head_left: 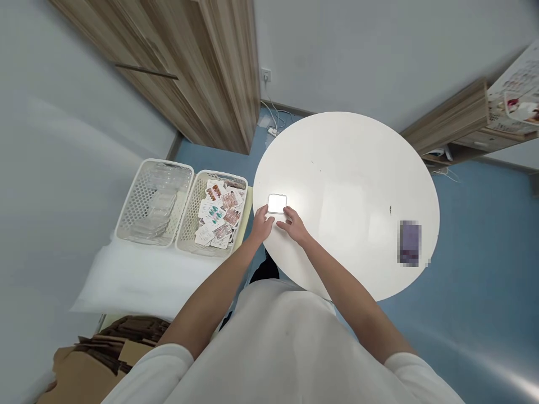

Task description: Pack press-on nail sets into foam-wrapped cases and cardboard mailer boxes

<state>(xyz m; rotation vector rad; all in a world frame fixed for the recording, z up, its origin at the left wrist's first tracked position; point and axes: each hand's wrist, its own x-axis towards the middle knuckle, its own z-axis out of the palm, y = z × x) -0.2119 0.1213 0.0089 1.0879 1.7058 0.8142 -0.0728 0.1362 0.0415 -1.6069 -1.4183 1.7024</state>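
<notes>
A small flat clear plastic case [277, 203] with a bright white face lies at the left edge of the round white table [337, 146]. My left hand [261, 225] grips its near left corner, fingers curled and thumb pointing inward. At the near right corner, my right hand [293, 224] has its fingertips on the rim, its thumb apart below. To the left, a white basket [182, 238] is heaped with cards of press-on nails [215, 213] in brown, pink and teal. Beside it, another white basket [122, 230] contains stacked clear plastic cases [156, 210].
A blurred purple object [409, 243] lies at the table's right side. White foam sheeting [138, 275] hangs below the baskets, above folded brown cardboard [84, 370]. A wooden cabinet [202, 67] stands behind, and cables [273, 118] run on the blue floor. Shelving [450, 120] stands right.
</notes>
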